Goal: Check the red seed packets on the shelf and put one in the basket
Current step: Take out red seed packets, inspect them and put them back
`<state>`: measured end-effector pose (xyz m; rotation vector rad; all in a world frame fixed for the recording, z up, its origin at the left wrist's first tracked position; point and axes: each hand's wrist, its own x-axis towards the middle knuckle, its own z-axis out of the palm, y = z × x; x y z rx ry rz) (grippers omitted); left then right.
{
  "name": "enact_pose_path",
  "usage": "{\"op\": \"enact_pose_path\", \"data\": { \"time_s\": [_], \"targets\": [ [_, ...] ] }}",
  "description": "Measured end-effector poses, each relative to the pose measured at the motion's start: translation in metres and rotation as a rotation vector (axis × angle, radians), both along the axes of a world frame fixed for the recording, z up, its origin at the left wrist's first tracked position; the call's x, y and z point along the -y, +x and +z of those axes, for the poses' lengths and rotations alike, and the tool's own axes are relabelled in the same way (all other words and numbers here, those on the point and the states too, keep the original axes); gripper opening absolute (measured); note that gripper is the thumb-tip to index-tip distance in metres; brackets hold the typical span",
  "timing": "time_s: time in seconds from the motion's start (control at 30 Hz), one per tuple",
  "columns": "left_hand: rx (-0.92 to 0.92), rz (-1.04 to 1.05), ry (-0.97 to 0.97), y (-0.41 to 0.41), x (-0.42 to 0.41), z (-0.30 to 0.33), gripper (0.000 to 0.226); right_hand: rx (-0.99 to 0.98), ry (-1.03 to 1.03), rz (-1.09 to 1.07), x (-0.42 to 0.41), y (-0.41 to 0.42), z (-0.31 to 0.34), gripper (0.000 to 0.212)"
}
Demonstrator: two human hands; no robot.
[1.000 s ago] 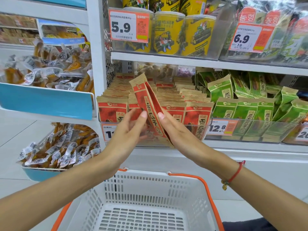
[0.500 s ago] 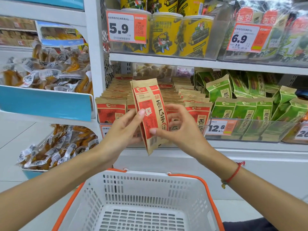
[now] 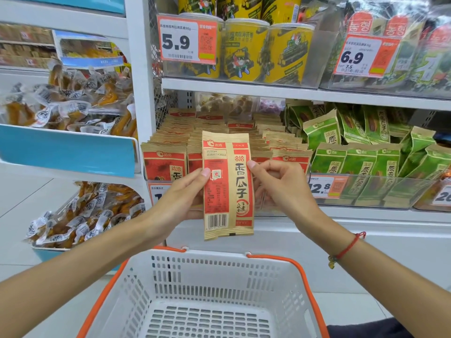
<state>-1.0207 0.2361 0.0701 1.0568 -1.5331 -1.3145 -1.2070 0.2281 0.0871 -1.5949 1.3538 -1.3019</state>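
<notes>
Red seed packet [image 3: 228,189] upright, left hand [image 3: 181,198] and right hand [image 3: 280,189] pinching its edges

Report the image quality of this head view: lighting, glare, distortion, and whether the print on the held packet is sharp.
Head view: bright, even store light with faint shadows; glare streaks the clear wrap at top right; wide-angle lens bows the shelf edge and upright; the red seed packet, held by the left hand and right hand, is sharp, large characters and barcode legible, the date code just about; the basket is crisp.

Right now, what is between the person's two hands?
In the head view, one red seed packet stands upright between them, pinched by the left hand and the right hand above the basket.
</notes>
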Motion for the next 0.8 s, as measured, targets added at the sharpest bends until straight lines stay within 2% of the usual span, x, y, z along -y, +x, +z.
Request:
{"op": "enact_pose_path", "data": {
  "time_s": [0.07, 0.13, 0.2, 0.23, 0.37, 0.43, 0.53, 0.67, 0.8],
  "targets": [
    [0.000, 0.003, -0.027, -0.002, -0.003, -0.002, 0.028, 0.025, -0.012, -0.049, 0.000, -0.001, 0.002, 0.011],
    [-0.031, 0.062, -0.102, -0.007, -0.008, -0.002, 0.030, 0.052, -0.087, -0.082, -0.001, 0.000, 0.003, 0.009],
    [-0.120, 0.137, -0.166, -0.013, -0.014, 0.000, 0.028, -0.003, -0.176, -0.059, -0.003, 0.001, 0.003, 0.012],
    [-0.159, 0.158, -0.186, -0.016, -0.016, 0.001, 0.027, -0.036, -0.189, -0.021, -0.004, 0.002, 0.001, 0.017],
    [-0.218, 0.132, -0.210, -0.019, -0.025, 0.007, 0.029, -0.150, -0.130, 0.242, -0.005, 0.006, -0.006, 0.061],
    [-0.219, 0.100, -0.219, -0.021, -0.028, 0.008, 0.032, -0.157, -0.111, 0.364, -0.005, 0.005, -0.005, 0.065],
    [-0.226, 0.087, -0.243, -0.022, -0.029, 0.008, 0.032, -0.171, -0.146, 0.366, -0.002, 0.000, -0.001, 0.049],
    [-0.135, 0.120, -0.304, -0.021, -0.024, 0.013, 0.036, -0.217, -0.171, 0.346, 0.001, -0.009, 0.009, 0.029],
    [-0.059, 0.305, -0.451, -0.006, -0.007, 0.030, 0.044, -0.170, -0.247, 0.398, 0.007, -0.019, 0.033, 0.030]
  ]
}}
